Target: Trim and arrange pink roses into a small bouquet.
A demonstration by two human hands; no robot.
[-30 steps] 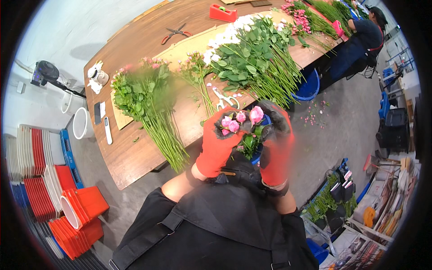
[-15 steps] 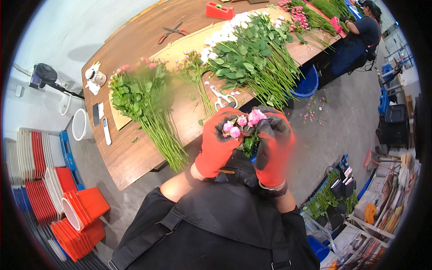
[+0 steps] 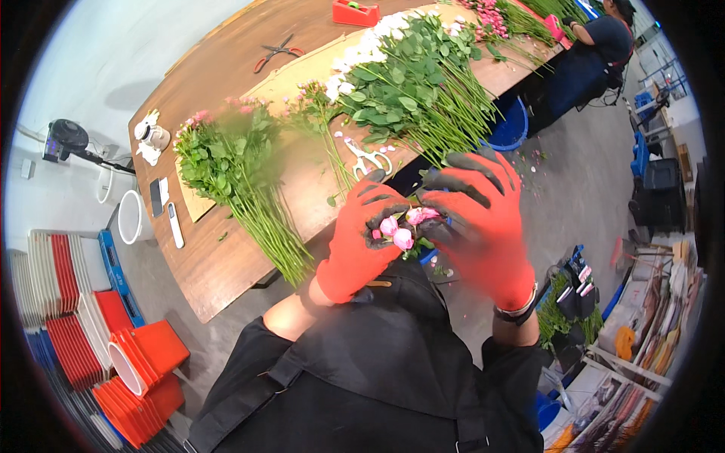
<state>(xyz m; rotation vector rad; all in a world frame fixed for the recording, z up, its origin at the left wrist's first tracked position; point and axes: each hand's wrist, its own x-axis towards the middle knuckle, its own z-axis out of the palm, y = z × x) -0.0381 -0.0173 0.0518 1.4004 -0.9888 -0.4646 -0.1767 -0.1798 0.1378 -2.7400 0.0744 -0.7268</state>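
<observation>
Both my hands wear red gloves with black palms and fingertips. My left hand (image 3: 362,245) is closed around a small cluster of pink spray roses (image 3: 402,238), held in front of my chest. A few green leaves show under the blooms, while most of the stem is hidden by my fist. Just right of the cluster is my right hand (image 3: 487,226), its fingers parted and slightly bent, the thumb side close to the blooms. Past my hands, cream-handled scissors (image 3: 368,158) lie at the table edge among loose petals.
On the wooden table (image 3: 204,283) rest a pink rose bundle (image 3: 234,162), white roses (image 3: 415,83), red-handled shears (image 3: 278,53) and a red tape dispenser (image 3: 355,12). A blue bucket (image 3: 510,128) stands beyond the edge. A co-worker (image 3: 596,64) works at far right. Orange buckets (image 3: 155,351) are stacked left.
My right hand has moved off the blooms to the right, and its fingers have spread. The left hand keeps hold of the roses. Petals now show below, between my hands.
</observation>
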